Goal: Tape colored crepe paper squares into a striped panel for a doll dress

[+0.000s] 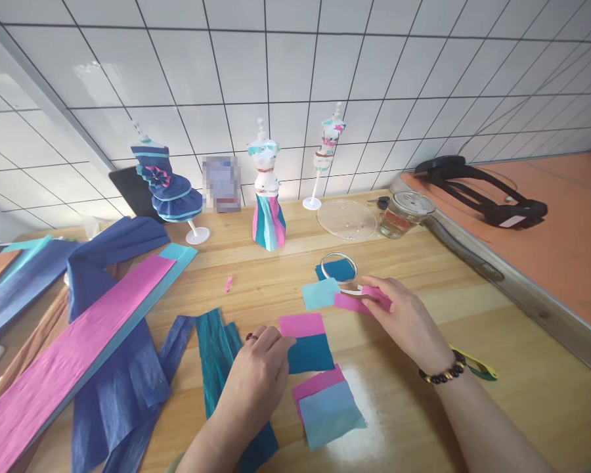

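Note:
My right hand is closed, with a pink piece of crepe paper pinched between thumb and fingers. Beside it lie a light turquoise piece and a thin white ring like a tape roll, on a dark teal piece. Curled fingers of my left hand pinch the left edge of a dark teal piece that adjoins a pink one. Nearer me, a pale blue piece overlaps another pink piece. Long teal crepe strips run beneath my left wrist.
Three small dress forms stand along the tiled wall: one in navy ruffles, one with a striped skirt, one bare-legged. Crepe strips cover the left side. A lidded jar, clear disc and yellow-handled cutter lie rightward.

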Available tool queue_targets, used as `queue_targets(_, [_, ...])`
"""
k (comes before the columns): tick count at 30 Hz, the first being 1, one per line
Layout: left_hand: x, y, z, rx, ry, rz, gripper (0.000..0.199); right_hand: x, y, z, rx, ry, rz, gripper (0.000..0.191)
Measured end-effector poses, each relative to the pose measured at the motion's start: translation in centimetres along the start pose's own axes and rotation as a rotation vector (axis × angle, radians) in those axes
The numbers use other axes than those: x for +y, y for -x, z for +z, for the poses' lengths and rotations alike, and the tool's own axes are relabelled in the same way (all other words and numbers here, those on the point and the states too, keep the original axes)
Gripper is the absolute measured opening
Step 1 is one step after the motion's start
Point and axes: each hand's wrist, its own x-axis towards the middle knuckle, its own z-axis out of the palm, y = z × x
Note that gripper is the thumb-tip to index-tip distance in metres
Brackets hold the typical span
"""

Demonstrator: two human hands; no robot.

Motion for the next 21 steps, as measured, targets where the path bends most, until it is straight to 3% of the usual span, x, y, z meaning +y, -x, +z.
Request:
queue_targets(5, [0.2,0.1,0.0,0.009,0.056,-0.008,0.033,-1.7,0.4,-0.7,-0.084,-0.146,0.030,0.035])
queue_targets(10, [0.7,0.0,-0.3,0.020,0.221,-0.068,0.027,-3.6,0.5,-1.7,-0.251,-0.594,0.158,0.038])
queue_targets(17, [1.7,0.1,-1.2,-0.059,0.670,-0.302,0.032,-5.5,2.5,0.1,-0.426,-0.948,0.181,0.050])
queue_targets(21, [1.9,0.2,-1.4,-0.107,0.821,-0.299,0.033,-6.4,3.4,0.9,-0.514,-1.025,0.170,0.055])
